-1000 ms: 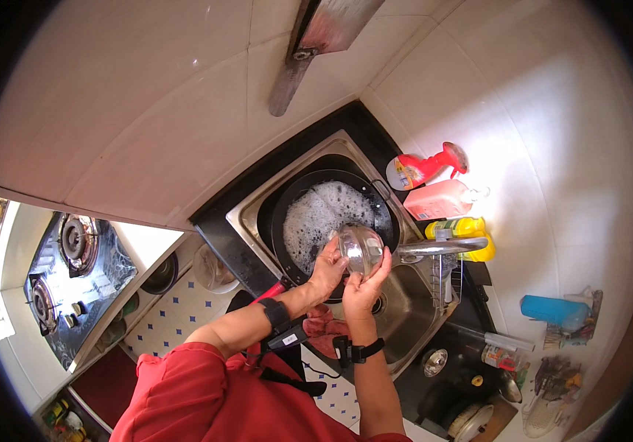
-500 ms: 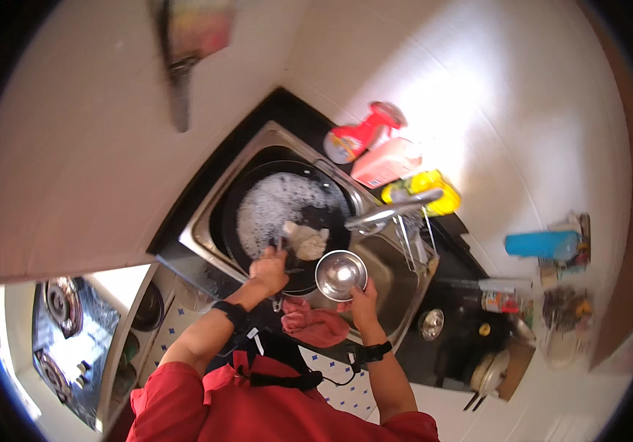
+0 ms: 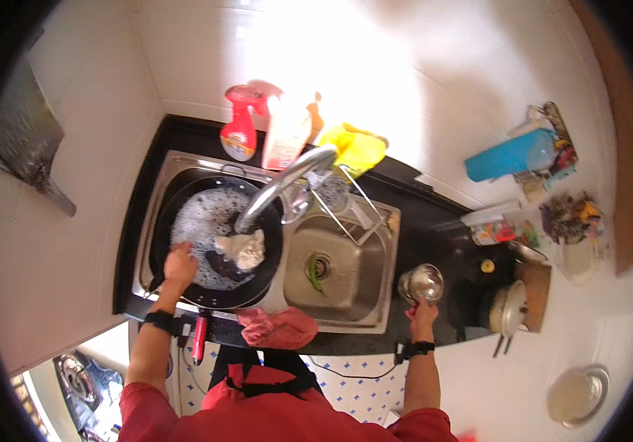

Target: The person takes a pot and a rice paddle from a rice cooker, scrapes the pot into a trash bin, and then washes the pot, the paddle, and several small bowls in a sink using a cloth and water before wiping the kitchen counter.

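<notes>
A large black wok (image 3: 271, 276) with soapy water (image 3: 202, 214) stands in the left sink basin. A pale wet cloth (image 3: 246, 250) lies in it. My left hand (image 3: 179, 267) reaches in at the wok's left side with curled fingers dipping into the suds; whatever they hold is hidden. On the counter right of the sink, my right hand (image 3: 422, 312) grips a shiny metal bowl (image 3: 427, 280) by its near rim. This bowl is at a second metal bowl (image 3: 406, 287), partly covering it.
A faucet (image 3: 287, 180) arches over the wok. Behind the sink stand a red spray bottle (image 3: 240, 125), a pink bottle (image 3: 285, 140) and a yellow package (image 3: 353, 147). A green pod (image 3: 314, 274) lies in the right basin (image 3: 361, 295). A red cloth (image 3: 278, 328) hangs at the front edge.
My right hand has carried the metal bowl from over the sink to the counter on the right. My left hand has shifted to the wok's left side. The view has turned.
</notes>
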Demonstrator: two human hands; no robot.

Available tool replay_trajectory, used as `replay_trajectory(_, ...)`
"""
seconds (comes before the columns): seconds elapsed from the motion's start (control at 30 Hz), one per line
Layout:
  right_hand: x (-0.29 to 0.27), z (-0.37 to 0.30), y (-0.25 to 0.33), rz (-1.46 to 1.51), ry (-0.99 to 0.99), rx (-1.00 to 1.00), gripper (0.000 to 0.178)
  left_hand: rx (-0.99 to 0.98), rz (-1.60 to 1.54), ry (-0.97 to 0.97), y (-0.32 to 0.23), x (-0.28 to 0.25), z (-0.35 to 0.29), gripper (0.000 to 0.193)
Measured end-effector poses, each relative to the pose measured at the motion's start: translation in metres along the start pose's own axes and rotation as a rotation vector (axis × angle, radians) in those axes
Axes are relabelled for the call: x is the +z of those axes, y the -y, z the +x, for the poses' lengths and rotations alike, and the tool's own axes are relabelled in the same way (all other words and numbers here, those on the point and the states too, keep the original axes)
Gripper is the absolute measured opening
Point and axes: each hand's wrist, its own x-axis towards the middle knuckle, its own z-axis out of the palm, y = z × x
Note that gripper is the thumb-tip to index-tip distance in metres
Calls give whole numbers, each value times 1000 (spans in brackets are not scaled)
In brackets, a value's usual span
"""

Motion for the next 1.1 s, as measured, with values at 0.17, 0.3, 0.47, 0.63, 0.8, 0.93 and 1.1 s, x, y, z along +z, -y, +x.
replay_trajectory(0.17, -1, 9, -8, -107, -83, 5, 29, -357, -237, 162, -2, 73, 39, 55)
replay_trajectory(0.3, -15, 1, -5, -57, -23, 1, 33, -674, -866, 4, -5, 122, 75, 68)
replay_trajectory(0.47, -22, -27, -39, 0, 105, 19, 28, -172, -884, -40, -18, 146, 110, 47)
replay_trajectory(0.63, 54, -100, -37, -160, 512, 161, 19, -325, -1071, -54, -57, 125, 126, 19)
replay_trajectory(0.8, 153, -162, -36, -178, 1042, 12, 16, -104, -1014, -238, -106, 23, 106, 17)
replay_trajectory(0.93, 254, -201, -40, -531, 1229, -569, 31, -9, -751, -259, -88, -28, 95, 20)
replay_trajectory(1.1, 337, -245, -53, -1092, 961, -1038, 48, -37, -415, -82, -25, 23, 59, 30)
